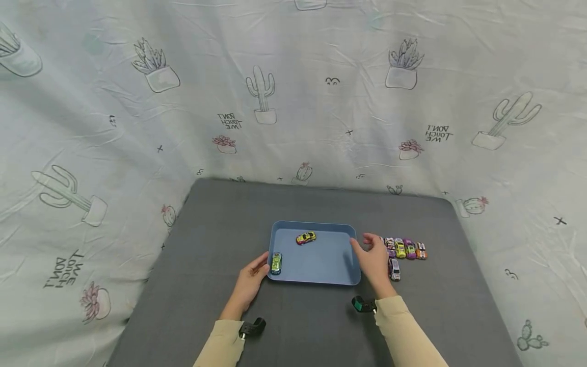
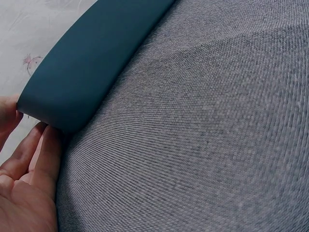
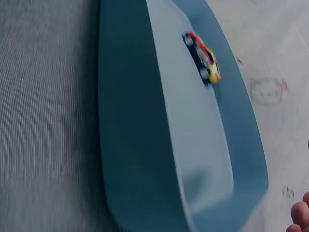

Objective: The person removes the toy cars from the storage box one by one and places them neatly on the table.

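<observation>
A shallow blue tray (image 1: 321,260) lies on the grey cloth. My left hand (image 1: 251,278) holds its left side near the front corner; in the left wrist view the thumb is at the rim and the fingers (image 2: 48,154) are against the outer wall. Just beyond the tray's right edge is my right hand (image 1: 375,259), thumb and fingers apart with nothing seen between them. Inside the tray, a yellow-and-red toy car (image 1: 305,238) sits near the back and a green toy car (image 1: 276,263) at the left. Only fingertips (image 3: 300,212) of the right hand show in its wrist view.
Right of the right hand stands a row of toy cars, including a yellow one (image 1: 400,248), a purple one (image 1: 410,249) and an orange-and-white one (image 1: 421,251). A white toy car (image 1: 394,269) is in front of them. A cactus-print curtain (image 1: 312,102) surrounds the table.
</observation>
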A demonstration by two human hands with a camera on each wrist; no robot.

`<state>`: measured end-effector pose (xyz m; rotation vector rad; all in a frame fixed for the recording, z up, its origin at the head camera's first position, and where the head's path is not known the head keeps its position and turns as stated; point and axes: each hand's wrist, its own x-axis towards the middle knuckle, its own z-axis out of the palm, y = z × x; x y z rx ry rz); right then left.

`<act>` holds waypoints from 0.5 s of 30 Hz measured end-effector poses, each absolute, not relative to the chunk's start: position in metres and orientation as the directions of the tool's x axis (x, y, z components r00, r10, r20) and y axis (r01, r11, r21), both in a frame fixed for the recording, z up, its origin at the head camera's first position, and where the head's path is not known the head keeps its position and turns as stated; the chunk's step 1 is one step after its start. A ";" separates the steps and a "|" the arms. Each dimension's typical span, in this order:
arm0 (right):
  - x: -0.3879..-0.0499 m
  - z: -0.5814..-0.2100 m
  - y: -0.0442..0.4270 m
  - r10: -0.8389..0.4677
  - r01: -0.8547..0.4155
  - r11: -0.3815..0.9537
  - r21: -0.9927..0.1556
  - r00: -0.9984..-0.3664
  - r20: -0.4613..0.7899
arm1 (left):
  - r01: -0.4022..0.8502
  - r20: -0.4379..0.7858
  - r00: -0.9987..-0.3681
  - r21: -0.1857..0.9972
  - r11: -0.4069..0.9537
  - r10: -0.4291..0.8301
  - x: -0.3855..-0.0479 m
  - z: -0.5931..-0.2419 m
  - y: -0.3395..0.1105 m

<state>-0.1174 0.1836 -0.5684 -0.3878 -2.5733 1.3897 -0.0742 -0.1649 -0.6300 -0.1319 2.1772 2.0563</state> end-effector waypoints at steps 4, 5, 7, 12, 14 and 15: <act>-0.126 -0.571 0.167 0.247 0.106 0.571 -0.814 -0.968 0.047 | -0.165 -0.167 -0.985 0.985 0.051 0.034 -0.075 -0.630 -0.163; -0.129 -0.571 0.163 0.229 0.098 0.582 -0.807 -0.972 0.048 | -0.169 -0.170 -0.985 0.984 0.053 0.032 -0.076 -0.630 -0.162; -0.134 -0.571 0.155 0.190 0.070 0.598 -0.798 -0.980 0.056 | -0.174 -0.176 -0.984 0.983 0.057 0.026 -0.076 -0.629 -0.161; -0.146 -0.577 0.141 0.073 0.031 0.583 -0.812 -0.997 0.015 | -0.190 -0.191 -0.982 0.980 0.064 0.004 -0.080 -0.630 -0.160; -0.150 -0.581 0.137 0.021 0.033 0.571 -0.821 -0.999 -0.025 | -0.190 -0.191 -0.982 0.980 0.063 0.002 -0.081 -0.631 -0.159; -0.151 -0.582 0.135 -0.005 0.032 0.568 -0.822 -0.999 -0.043 | -0.187 -0.188 -0.982 0.980 0.062 0.005 -0.082 -0.631 -0.158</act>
